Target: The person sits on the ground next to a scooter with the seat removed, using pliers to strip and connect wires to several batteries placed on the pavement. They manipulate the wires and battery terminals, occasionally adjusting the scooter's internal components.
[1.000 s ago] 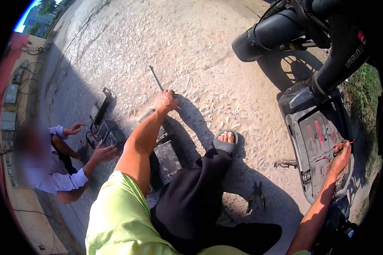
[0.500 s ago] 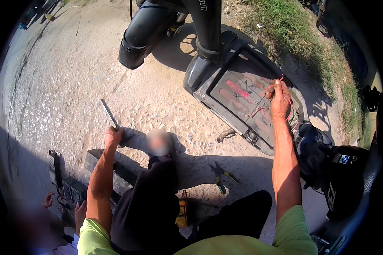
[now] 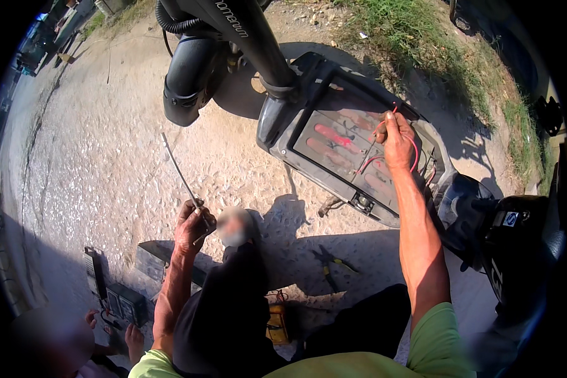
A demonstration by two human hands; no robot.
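Observation:
My left hand (image 3: 191, 228) is closed on a long, thin grey rod (image 3: 177, 167) with a paler tip. Its upper part slants away over the ground, and a short end sticks out below my fingers. On the right, my right hand (image 3: 397, 143) pinches a red wire (image 3: 416, 157) above the open deck of a black electric scooter (image 3: 276, 126). Inside that deck lie flat greyish panels with red patches (image 3: 334, 135), and more thin wires run among them. Part of the deck's interior is hidden behind my right hand and forearm.
Pliers with yellow-and-black handles (image 3: 331, 264) and a yellow device (image 3: 277, 324) lie near my legs. At lower left, another person's hands (image 3: 133, 340) are beside a dark boxy unit (image 3: 126, 302). The scooter's stem and front fender (image 3: 186, 94) rise ahead; grass (image 3: 397, 38) borders the rough ground.
My left hand has moved slightly right and nearer, turning so the rod shows at greater length. My right hand still pinches the red wire. The whole view has shifted a little.

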